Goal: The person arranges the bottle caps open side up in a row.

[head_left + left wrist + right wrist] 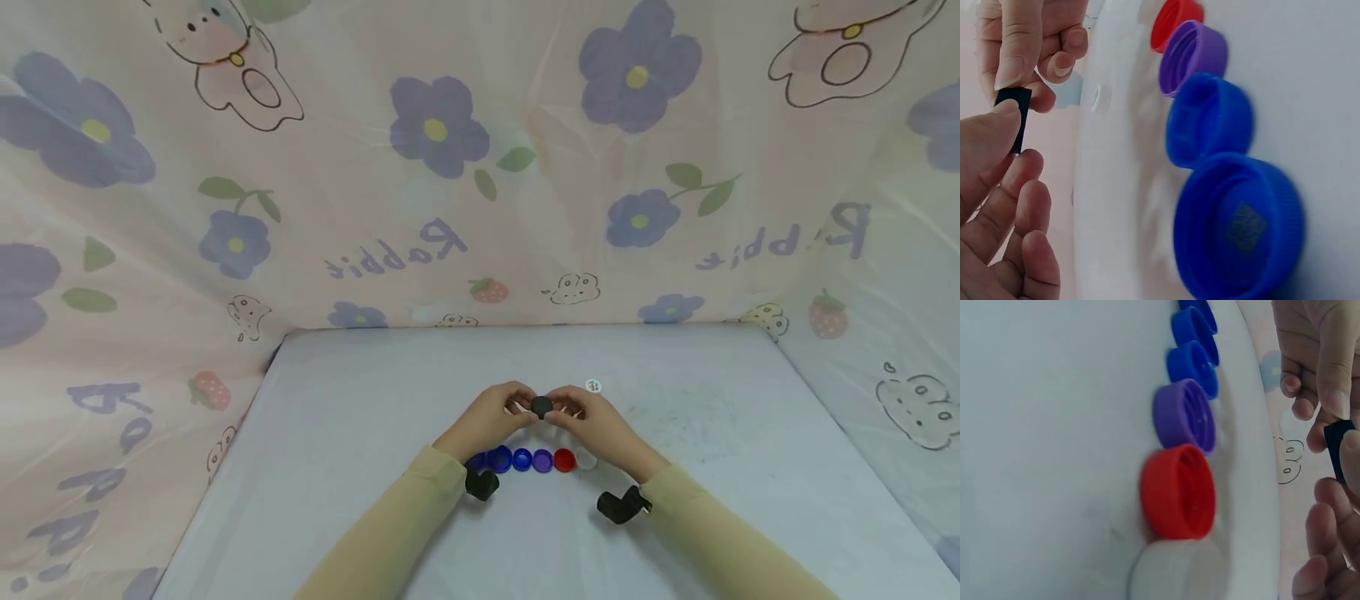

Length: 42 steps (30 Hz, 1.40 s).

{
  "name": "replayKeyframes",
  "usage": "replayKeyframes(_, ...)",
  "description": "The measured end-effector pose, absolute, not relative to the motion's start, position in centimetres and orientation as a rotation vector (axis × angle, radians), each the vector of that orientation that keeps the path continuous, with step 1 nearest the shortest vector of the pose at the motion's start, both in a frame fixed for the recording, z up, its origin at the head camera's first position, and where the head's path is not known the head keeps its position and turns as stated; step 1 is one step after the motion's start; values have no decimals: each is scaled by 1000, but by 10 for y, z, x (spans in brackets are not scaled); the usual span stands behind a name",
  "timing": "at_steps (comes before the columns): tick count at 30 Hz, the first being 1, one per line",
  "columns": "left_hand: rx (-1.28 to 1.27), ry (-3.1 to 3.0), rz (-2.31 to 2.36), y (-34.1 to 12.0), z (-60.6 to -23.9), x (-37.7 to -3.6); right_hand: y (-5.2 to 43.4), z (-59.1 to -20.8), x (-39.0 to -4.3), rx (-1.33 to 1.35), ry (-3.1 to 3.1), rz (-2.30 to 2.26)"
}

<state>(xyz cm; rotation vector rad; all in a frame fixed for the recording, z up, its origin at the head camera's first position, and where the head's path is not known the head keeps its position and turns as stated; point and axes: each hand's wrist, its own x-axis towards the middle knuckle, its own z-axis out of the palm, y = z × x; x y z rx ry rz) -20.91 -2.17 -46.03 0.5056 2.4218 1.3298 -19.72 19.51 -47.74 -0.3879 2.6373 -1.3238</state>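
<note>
Both hands meet above the table's middle, and together they pinch a small black cap. My left hand grips it from the left, my right hand from the right. In the left wrist view the black cap sits between my left thumb and the right hand's fingertips. The right wrist view shows the same black cap at the frame's edge. Just in front of the hands lies a row of caps, open side up: three blue caps, a purple cap, a red cap and a white cap.
The white table is walled on three sides by a pink cloth printed with flowers and rabbits. A small white disc lies just behind the right hand. Black wrist mounts hang under both sleeves.
</note>
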Motion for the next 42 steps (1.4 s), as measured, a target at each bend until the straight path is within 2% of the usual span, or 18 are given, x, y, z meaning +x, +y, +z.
replayKeyframes(28,531,2463,1376,-27,-477,-210,185,-480,-195,-359,2683,-1239)
replayKeyframes(42,518,2492,1392,-27,-481,-211,186,-481,-202,-234,2495,-1429)
